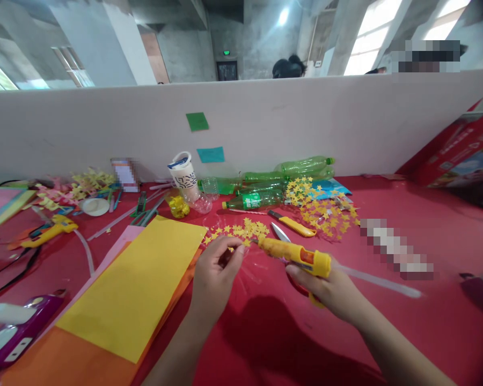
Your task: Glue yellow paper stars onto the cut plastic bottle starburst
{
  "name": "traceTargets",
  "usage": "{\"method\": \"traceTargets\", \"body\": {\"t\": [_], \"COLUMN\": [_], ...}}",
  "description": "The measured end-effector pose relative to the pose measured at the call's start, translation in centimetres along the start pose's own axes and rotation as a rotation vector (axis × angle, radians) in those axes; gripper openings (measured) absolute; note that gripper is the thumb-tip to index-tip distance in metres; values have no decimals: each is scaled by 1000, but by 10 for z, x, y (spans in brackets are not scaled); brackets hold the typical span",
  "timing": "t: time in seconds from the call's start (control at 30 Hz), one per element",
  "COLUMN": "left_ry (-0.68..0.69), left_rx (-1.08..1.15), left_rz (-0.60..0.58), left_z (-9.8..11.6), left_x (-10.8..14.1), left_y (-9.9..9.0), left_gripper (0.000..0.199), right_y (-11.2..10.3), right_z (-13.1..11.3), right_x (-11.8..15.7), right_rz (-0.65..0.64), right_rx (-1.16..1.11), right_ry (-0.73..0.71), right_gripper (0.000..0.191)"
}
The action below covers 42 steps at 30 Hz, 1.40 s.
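Observation:
My right hand (330, 287) is wrapped round the handle of a yellow hot glue gun (293, 253), with a clear glue stick (382, 280) sticking out of its back end. The gun's nozzle points left, close to the fingertips of my left hand (221, 268). Thumb and forefinger of that hand are pinched together; whatever sits between them is too small to make out. Just behind lies a pile of small yellow stars (251, 228). A pointed metal blade (280, 232) and a yellow utility knife (293, 223) rest beyond the gun.
Yellow paper sheets (137, 284) lie left of my left hand. Green plastic bottles (261, 199), a white paper cup (184, 177) and more stars (326, 212) stand or lie along the white partition (145, 123). Another yellow glue gun (54, 230) lies at far left, above a purple device (28, 327).

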<state>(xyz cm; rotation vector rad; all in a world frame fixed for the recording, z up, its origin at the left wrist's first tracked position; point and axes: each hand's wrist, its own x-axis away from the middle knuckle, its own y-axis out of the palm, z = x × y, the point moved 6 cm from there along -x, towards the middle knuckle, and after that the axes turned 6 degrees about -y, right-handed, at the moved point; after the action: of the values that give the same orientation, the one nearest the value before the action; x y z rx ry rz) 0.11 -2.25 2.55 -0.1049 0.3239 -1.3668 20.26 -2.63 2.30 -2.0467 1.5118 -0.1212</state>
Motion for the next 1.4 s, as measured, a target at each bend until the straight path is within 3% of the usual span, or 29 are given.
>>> {"method": "traceTargets", "body": {"t": [0.17, 0.3, 0.43, 0.5, 0.57, 0.67, 0.77, 1.0, 1.2, 1.33, 1.4], "left_ry": [-254, -346, -406, -426, -448, -500, -552, -563, -519, -372, -359], "left_rx": [205, 304, 335, 367, 419, 497, 554, 583, 511, 235, 120], "left_rz": [-139, -234, -325, -370, -401, -435, -473, -516, -470, -218, -182], "left_z": [-14, -21, -23, -23, -22, -22, -23, -27, -29, -28, -33], "left_x": [-3, -3, 0, 3, 6, 11, 15, 19, 15, 7, 11], "left_y": [-1, -2, 1, 4, 7, 13, 18, 17, 7, -23, -31], "left_gripper": [11, 12, 15, 15, 13, 10, 8, 9, 13, 12, 17], "right_y": [-8, -4, 2, 1, 0, 5, 20, 42, 42, 27, 27], "right_z": [20, 59, 79, 67, 39, -13, -47, -59, -57, -36, -22], "right_x": [-5, 0, 3, -1, -7, -11, -11, -12, -19, -32, -35], "right_rz": [-132, -246, -326, -264, -143, 28, 73, 45, 62, 84, 32], "right_rx": [347, 454, 573, 653, 663, 460, 418, 584, 516, 311, 214], "right_ry": [-116, -40, -41, -104, -223, -430, -601, -766, -654, -286, -108], "right_gripper": [3, 32, 44, 46, 40, 17, 9, 7, 8, 7, 6]}}
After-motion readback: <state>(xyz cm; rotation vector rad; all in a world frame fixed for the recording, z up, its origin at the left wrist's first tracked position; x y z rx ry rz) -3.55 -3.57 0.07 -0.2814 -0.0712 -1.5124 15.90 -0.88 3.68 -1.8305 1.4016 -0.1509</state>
